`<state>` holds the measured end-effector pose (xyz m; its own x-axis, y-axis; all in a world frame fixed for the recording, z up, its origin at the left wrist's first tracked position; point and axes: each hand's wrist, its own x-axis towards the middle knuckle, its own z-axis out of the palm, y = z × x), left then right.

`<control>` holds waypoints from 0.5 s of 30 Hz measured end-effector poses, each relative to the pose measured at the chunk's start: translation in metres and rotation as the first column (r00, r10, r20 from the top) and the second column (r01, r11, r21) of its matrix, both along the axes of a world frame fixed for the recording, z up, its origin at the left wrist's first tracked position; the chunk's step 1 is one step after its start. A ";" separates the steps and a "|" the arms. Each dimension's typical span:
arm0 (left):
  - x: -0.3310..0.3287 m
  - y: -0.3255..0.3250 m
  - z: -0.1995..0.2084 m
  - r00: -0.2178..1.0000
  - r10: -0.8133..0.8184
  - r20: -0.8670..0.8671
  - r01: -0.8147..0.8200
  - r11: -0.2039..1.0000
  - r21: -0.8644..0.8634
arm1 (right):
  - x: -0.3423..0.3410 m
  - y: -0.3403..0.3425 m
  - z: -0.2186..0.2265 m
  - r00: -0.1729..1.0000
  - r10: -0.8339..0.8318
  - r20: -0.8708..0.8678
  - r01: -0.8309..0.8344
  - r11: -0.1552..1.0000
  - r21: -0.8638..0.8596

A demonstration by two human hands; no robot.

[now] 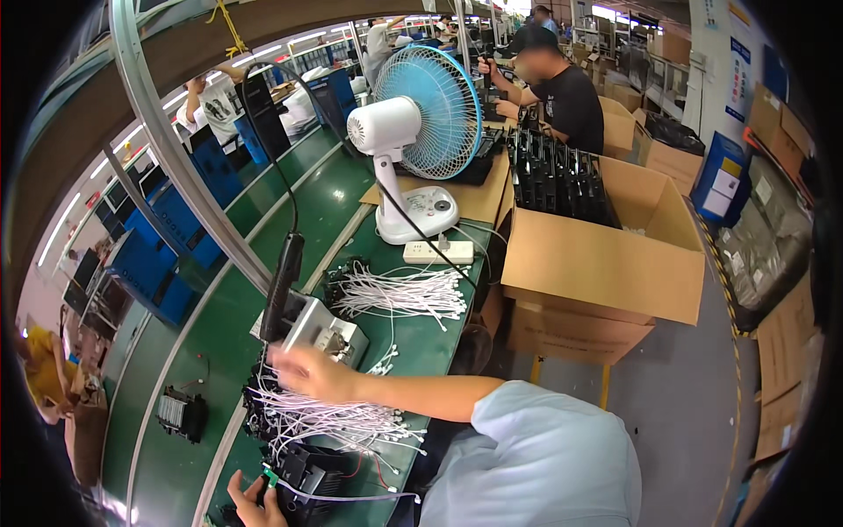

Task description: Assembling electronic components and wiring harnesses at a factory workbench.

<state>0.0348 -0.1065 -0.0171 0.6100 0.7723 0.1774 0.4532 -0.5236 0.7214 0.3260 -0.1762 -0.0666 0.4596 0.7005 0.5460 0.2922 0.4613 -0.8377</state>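
Note:
My left hand [255, 504] is at the lower edge, its fingertips pinching a small green circuit board [270, 475]. A white cable [351, 499] trails from the board to the right. Beside that hand lies a black finned unit [309, 474] with thin red wires. My right hand [318, 374] is stretched over the bench, smeared by motion, close under the lower end of a hanging black electric screwdriver [284, 283]. Whether its fingers touch the screwdriver is unclear. Behind the hand stands a grey metal box-shaped device [338, 338]. Below my forearm spreads a bundle of white cables [334, 417].
A second white cable bundle [404, 292], a power strip [437, 252] and a blue-white fan [413, 132] stand farther along the green bench [421, 342]. Another black finned unit [182, 415] is at left. A cardboard box [606, 268] of black parts is at right; a co-worker [571, 101] sits beyond.

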 end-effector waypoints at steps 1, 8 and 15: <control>0.001 0.012 -0.015 0.996 -0.056 0.068 0.053 0.998 0.037 | 0.002 -0.012 -0.014 0.935 0.208 0.286 -0.151 0.966 -0.210; 0.014 0.017 -0.018 0.999 -0.034 0.041 0.033 0.999 0.036 | -0.014 -0.024 -0.022 0.888 0.456 0.056 -0.430 0.868 -0.249; 0.012 0.006 0.014 0.952 -0.249 -0.180 0.253 0.967 -0.002 | -0.103 -0.086 -0.005 0.722 0.021 0.692 0.136 0.976 -0.172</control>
<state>0.0466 -0.1003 -0.0035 0.8067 0.5875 0.0629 0.4249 -0.6508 0.6292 0.2228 -0.2623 -0.0715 0.0560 0.8123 0.5806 0.8421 0.2740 -0.4645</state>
